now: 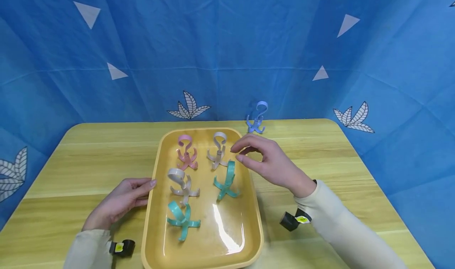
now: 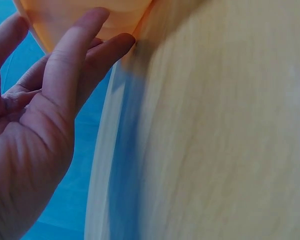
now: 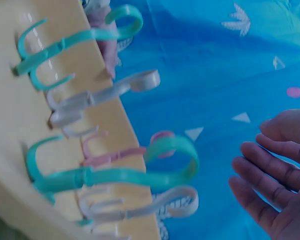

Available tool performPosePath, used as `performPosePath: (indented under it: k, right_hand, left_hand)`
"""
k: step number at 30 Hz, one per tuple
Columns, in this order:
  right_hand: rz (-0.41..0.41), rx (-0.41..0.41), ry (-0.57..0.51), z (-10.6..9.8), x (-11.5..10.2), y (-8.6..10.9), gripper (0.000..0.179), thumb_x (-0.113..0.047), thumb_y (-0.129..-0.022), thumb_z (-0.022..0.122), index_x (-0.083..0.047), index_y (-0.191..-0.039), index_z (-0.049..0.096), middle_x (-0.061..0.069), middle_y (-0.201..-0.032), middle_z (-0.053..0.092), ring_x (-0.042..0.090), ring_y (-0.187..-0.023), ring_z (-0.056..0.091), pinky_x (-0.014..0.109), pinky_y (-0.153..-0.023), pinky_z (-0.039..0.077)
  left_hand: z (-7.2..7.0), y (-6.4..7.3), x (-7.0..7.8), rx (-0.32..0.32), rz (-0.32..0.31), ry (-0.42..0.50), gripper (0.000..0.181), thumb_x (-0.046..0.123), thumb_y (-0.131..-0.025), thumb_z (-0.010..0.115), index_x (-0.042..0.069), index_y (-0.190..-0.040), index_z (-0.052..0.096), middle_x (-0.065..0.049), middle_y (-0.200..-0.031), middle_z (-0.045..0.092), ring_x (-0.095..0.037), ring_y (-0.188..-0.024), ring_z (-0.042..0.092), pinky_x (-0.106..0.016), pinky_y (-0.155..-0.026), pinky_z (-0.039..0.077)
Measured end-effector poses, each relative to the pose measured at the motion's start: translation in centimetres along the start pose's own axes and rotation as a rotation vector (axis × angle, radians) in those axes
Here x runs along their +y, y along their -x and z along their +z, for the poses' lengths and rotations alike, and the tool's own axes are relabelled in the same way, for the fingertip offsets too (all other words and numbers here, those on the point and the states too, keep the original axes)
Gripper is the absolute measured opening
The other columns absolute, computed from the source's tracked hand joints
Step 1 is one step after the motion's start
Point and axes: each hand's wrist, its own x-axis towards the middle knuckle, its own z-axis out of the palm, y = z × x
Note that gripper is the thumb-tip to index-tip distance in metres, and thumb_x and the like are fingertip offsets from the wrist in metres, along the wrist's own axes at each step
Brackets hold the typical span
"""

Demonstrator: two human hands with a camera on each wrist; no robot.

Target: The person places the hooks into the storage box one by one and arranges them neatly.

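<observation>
Several swivel multi-prong hanging hooks stand upright in a yellow tray (image 1: 202,257): a pink hook (image 1: 186,158) and a grey-white hook (image 1: 218,154) at the far end, a second grey-white hook (image 1: 185,188) mid-left, a teal hook (image 1: 224,188) on the right and another teal hook (image 1: 184,221) nearer me. My left hand (image 1: 122,202) rests its fingers against the tray's left side, thumb at the rim. Above the tray's right rim, my right hand (image 1: 268,160) hovers with loosely bent fingers, thumb and index apart. Nothing lies between them, and the grey-white and teal hooks are closest.
A blue hook (image 1: 256,123) stands on the wooden table (image 1: 305,142) near its back edge, beyond the tray's far right corner. Blue patterned cloth (image 1: 227,47) hangs behind and around the table. Each wrist wears a black strap-on camera (image 1: 289,221).
</observation>
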Motion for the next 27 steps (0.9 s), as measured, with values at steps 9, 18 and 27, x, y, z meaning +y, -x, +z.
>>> performPosePath:
  k: [9, 18, 27]
  right_hand:
    - [0.1, 0.072, -0.003, -1.2, 1.5, 0.4, 0.02, 0.001, -0.093, 0.065, -0.005, -0.111, 0.068, 0.003, -0.107, 0.065, 0.017, -0.099, 0.063, 0.036, -0.089, 0.055]
    - [0.138, 0.137, -0.014, -1.9, 2.6, 0.1, 0.018, -0.001, -0.092, 0.069, 0.001, -0.109, 0.067, 0.005, -0.107, 0.065, 0.019, -0.099, 0.062, 0.037, -0.088, 0.055]
    - [0.213, 0.232, -0.001, -3.0, 4.2, -0.5, 0.02, -0.005, -0.093, 0.068, 0.0, -0.112, 0.065, 0.009, -0.11, 0.065, 0.018, -0.1, 0.061, 0.034, -0.09, 0.053]
  left_hand:
    - [-0.1, 0.1, 0.4, -0.018, -0.01, 0.012, 0.058, 0.019, -0.104, 0.053, -0.023, -0.138, 0.033, -0.022, -0.128, 0.056, -0.024, -0.105, 0.065, -0.042, -0.09, 0.054]
    - [-0.1, 0.2, 0.4, -0.012, -0.011, 0.017, 0.058, 0.018, -0.104, 0.054, -0.024, -0.138, 0.032, -0.018, -0.123, 0.06, -0.022, -0.103, 0.065, -0.041, -0.089, 0.055]
    - [-0.1, 0.1, 0.4, -0.013, -0.011, 0.021, 0.061, 0.018, -0.104, 0.053, -0.024, -0.139, 0.028, -0.022, -0.127, 0.056, -0.024, -0.104, 0.065, -0.042, -0.089, 0.055]
